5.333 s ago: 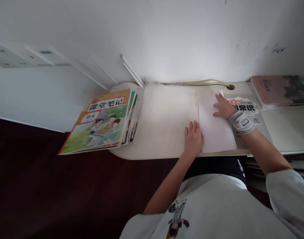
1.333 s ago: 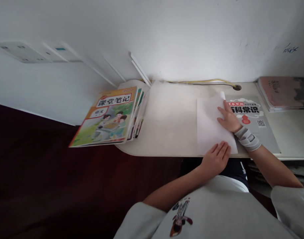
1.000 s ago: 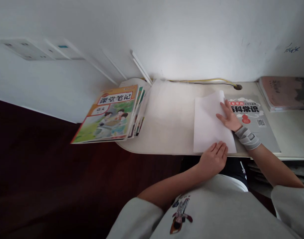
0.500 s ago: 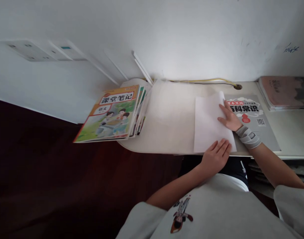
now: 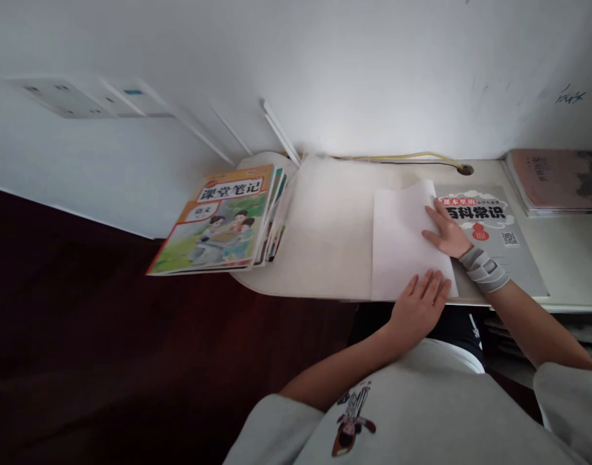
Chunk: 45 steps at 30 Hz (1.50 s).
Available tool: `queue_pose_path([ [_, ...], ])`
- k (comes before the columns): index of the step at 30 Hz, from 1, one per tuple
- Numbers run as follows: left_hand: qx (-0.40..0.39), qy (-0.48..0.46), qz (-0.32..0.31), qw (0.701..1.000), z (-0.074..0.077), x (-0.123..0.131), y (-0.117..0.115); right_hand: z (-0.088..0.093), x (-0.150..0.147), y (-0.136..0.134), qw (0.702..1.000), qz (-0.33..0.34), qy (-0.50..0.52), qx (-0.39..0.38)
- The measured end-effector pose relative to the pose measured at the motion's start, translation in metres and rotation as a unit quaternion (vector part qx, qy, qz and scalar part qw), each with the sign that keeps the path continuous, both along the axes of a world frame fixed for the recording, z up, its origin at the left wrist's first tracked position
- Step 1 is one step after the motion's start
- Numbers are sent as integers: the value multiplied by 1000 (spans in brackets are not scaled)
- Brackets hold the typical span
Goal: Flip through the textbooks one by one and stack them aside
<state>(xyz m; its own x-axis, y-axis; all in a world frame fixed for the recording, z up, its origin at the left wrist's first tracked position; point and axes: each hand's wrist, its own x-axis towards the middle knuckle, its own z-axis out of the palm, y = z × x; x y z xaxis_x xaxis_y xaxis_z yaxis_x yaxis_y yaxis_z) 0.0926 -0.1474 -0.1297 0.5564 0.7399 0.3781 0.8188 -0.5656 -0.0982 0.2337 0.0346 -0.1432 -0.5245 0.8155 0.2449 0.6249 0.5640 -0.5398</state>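
Observation:
A white sheet of paper (image 5: 402, 239) lies partly over the left side of a grey book (image 5: 511, 268) with Chinese lettering and a QR code. Near the desk's front edge, my left hand (image 5: 421, 307) rests with fingers stretched out on the lower right part of the sheet. My right hand (image 5: 448, 231), above a grey wrist wrap (image 5: 484, 268), lies spread along the sheet's right edge, where paper and book meet. Whether the sheet is folded or joined to the book, I cannot tell.
A stack of colourful workbooks (image 5: 218, 226) overhangs the rounded left end of the white desk (image 5: 319, 239). Pinkish books (image 5: 552, 181) lie at the far right. A yellow cable (image 5: 412, 155) runs along the wall to a round desk hole (image 5: 465, 169).
The sheet's left edge has shifted slightly left and the sheet looks flatter at the top right. My hands stay in nearly the same place, with the left fingers a little more spread.

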Motion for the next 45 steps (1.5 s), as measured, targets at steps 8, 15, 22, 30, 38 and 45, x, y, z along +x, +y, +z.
queue_pose_path([
  [8,-2,-12,5,1000,-2,-21,-1,0,-5,-3,998,51,-35,17],
  [15,17,-26,-2,1000,-3,-8,-4,1,-6,-6,994,78,-62,39],
  [22,19,-35,-40,998,-11,5,-4,4,-4,-6,998,54,-26,20],
  [30,49,-43,-34,997,-17,-5,-3,5,-9,-9,993,65,-87,41],
  [38,25,-30,-6,999,-15,-14,-7,6,-15,-14,984,70,-152,69],
  [45,13,-25,-6,1000,-10,-17,-7,6,-21,-18,975,62,-198,80],
])
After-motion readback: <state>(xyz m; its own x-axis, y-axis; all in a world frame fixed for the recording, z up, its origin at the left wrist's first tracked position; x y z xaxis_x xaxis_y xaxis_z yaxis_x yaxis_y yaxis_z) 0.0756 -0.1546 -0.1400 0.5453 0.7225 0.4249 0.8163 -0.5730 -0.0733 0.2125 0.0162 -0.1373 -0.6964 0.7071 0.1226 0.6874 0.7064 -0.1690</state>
